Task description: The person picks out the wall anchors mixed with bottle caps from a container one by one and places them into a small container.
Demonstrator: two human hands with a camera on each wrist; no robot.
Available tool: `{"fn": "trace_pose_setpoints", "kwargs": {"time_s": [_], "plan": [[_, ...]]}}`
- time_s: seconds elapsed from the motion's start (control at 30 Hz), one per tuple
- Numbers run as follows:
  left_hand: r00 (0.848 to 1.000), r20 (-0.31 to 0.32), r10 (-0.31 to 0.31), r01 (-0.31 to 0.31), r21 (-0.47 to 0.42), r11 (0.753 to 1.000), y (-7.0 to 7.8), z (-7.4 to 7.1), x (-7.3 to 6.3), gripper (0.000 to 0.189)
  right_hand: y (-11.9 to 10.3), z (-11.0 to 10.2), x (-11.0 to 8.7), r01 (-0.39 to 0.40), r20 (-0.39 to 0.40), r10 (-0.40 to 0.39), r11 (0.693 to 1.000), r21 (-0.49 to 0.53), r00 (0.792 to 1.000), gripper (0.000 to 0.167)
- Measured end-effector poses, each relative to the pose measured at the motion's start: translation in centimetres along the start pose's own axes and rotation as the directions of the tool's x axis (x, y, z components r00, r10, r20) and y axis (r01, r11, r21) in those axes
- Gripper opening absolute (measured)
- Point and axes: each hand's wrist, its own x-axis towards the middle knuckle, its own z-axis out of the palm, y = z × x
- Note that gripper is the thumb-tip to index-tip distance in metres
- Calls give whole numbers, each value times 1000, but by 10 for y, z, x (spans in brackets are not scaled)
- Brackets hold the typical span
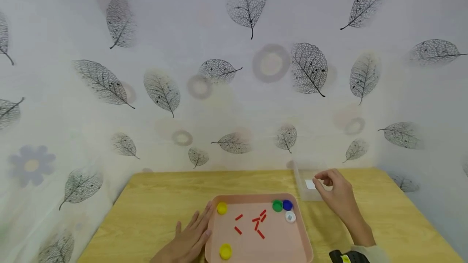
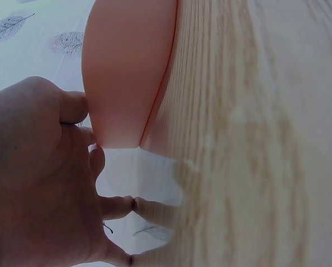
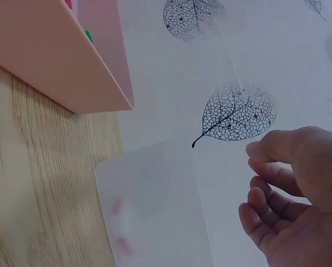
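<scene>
In the head view a pink tray (image 1: 278, 251) holds several short red sticks (image 1: 257, 225), two yellow caps (image 1: 225, 251), and green (image 1: 277, 205), blue (image 1: 287, 205) and white (image 1: 290, 216) round caps. A small greyish piece lies in the white one. Against the tray's left outer side rests my left hand (image 1: 188, 238), fingers extended; the left wrist view shows its fingers touching the tray wall (image 2: 127, 72). My right hand (image 1: 336, 194) hovers above a clear plastic box (image 1: 300, 177), thumb and index tips close together, fingers loosely bent. No object shows between them.
The clear box (image 3: 154, 183) stands right of the tray's far corner, with reddish pieces (image 3: 123, 245) showing through its wall. A white patch (image 1: 310, 184) is visible inside. The wooden table (image 1: 164, 194) meets a leaf-patterned backdrop (image 1: 234, 104). A black band (image 1: 349, 256) is on my right wrist.
</scene>
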Motion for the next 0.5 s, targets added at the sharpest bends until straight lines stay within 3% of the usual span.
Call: {"fn": "trace_pose_setpoints", "kwargs": {"time_s": [0.5], "plan": [[1000,11,-10,10,-19,1000,2,-1,0,62,-34,-4,-2,-14,90,2,991,134,996,19]]}}
